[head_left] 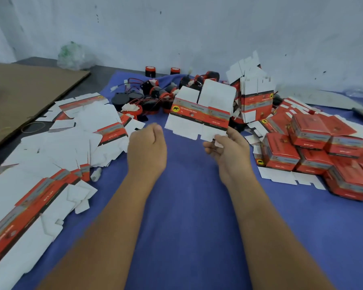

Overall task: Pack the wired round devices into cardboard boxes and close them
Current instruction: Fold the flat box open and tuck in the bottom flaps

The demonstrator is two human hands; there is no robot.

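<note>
My right hand (228, 149) pinches the lower edge of a flat, unfolded red-and-white cardboard box (201, 109) and holds it up above the blue cloth. My left hand (147, 143) hovers to the left of that box with its fingers curled and nothing in it. Behind the held box lies a heap of round black-and-red wired devices (153, 95) with red and black wires and white plugs. Closed red boxes (310, 130) are piled at the right.
Flat unfolded boxes (57, 147) spread over the left side, and an upright stack of flat boxes (257, 99) stands behind right. A brown cardboard sheet (25, 91) lies far left, with a plastic bag (73, 55) by the wall. A blue cloth (189, 206) covers the work surface.
</note>
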